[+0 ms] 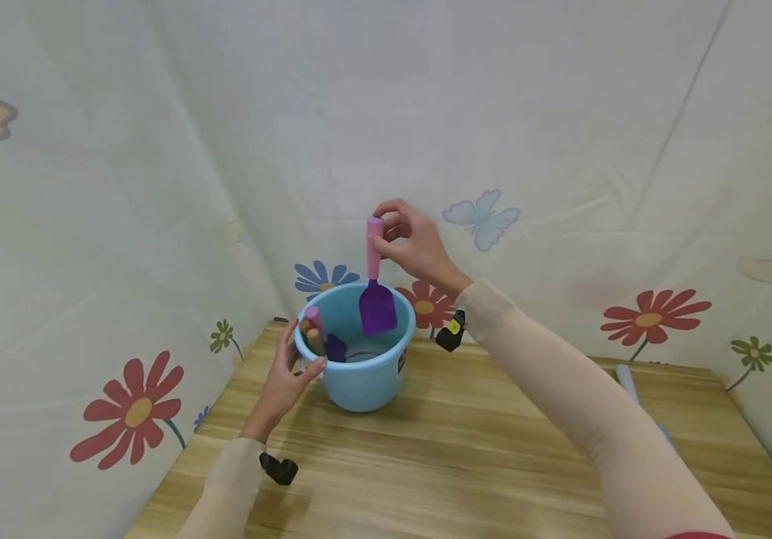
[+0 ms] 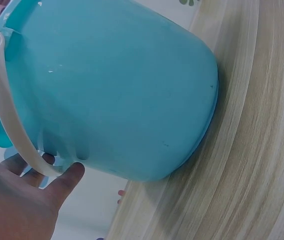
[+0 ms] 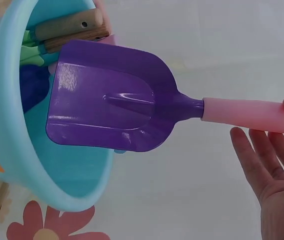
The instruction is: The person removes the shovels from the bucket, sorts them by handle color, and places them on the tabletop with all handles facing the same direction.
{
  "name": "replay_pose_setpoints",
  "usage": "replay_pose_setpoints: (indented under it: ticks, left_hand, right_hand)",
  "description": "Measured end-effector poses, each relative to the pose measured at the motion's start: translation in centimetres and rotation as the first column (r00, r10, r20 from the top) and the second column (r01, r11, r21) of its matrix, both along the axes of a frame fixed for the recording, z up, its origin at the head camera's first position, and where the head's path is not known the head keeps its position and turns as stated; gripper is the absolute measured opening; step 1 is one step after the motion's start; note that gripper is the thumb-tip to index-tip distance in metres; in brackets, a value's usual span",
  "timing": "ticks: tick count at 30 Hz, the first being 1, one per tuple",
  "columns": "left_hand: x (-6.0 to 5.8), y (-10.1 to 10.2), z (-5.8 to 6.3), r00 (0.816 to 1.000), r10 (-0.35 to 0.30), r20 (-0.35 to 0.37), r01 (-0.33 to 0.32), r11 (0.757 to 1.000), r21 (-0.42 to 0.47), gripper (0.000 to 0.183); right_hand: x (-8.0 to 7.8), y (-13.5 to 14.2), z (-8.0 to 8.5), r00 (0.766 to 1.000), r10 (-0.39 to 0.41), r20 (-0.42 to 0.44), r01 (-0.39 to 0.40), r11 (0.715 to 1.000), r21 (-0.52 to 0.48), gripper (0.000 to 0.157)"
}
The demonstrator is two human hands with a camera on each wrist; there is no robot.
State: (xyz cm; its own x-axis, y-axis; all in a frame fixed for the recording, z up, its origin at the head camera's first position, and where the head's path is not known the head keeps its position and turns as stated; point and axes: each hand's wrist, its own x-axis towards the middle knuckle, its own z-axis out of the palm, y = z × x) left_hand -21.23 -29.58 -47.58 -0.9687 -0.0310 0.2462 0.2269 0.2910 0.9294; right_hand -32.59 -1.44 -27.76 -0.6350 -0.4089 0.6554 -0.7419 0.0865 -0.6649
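My right hand (image 1: 415,243) pinches the pink handle of a small purple shovel (image 1: 377,308) near its top end. The shovel hangs blade down, its blade at the mouth of a light blue bucket (image 1: 362,385). At the bucket's left side, my left hand (image 1: 284,378) holds it by the rim, next to the white bail handle (image 2: 12,107). Inside the bucket lean two wooden-handled tools (image 3: 72,25) with green parts. A dark blue-purple blade (image 3: 34,86) and another pink handle (image 1: 314,317) also show there.
The bucket stands on a wood-grain table (image 1: 453,449) near its back left corner. A light blue rod-like object (image 1: 626,380) lies at the right, partly hidden by my right forearm. White cloth (image 1: 386,112) printed with flowers and butterflies hangs close behind and beside the table.
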Motion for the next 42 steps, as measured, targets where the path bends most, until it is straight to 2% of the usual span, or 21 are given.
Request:
replay_pose_setpoints:
  ticks: [6,13,20,28,35,42]
  left_hand:
    - [0.0,-0.1,0.0,1.0,0.004,-0.008,-0.004,1.0,-0.001,0.093]
    - [-0.1,0.0,0.0,1.0,0.004,0.003,-0.004,1.0,-0.006,0.09]
    - [-0.1,0.0,-0.1,1.0,-0.004,-0.011,0.004,1.0,0.005,0.093]
    - [0.1,0.2,0.1,1.0,-0.015,-0.018,0.016,1.0,0.02,0.094]
    - [0.0,0.2,0.0,0.999,-0.025,-0.026,0.025,0.999,0.029,0.093]
    - [-0.1,0.0,-0.1,0.999,-0.018,-0.029,0.018,1.0,0.018,0.093]
  right_hand:
    - [0.4,1.0,0.1,0.999,-0.008,0.039,0.009,1.0,-0.029,0.037]
    - [2.7,2.2,1.4,0.999,-0.026,0.043,0.027,0.999,-0.036,0.037]
    - [2.6,3.2,2.3,0.998,-0.058,0.009,0.058,0.997,-0.048,0.036]
    - [2.7,5.5,2.9,0.997,-0.064,0.035,0.065,0.997,-0.037,0.037]
    - [3.0,8.1,2.4,0.992,-0.102,0.068,0.101,0.995,0.021,0.037]
    - [3.3,10.5,1.1,0.987,-0.143,0.078,0.139,0.989,0.059,0.037]
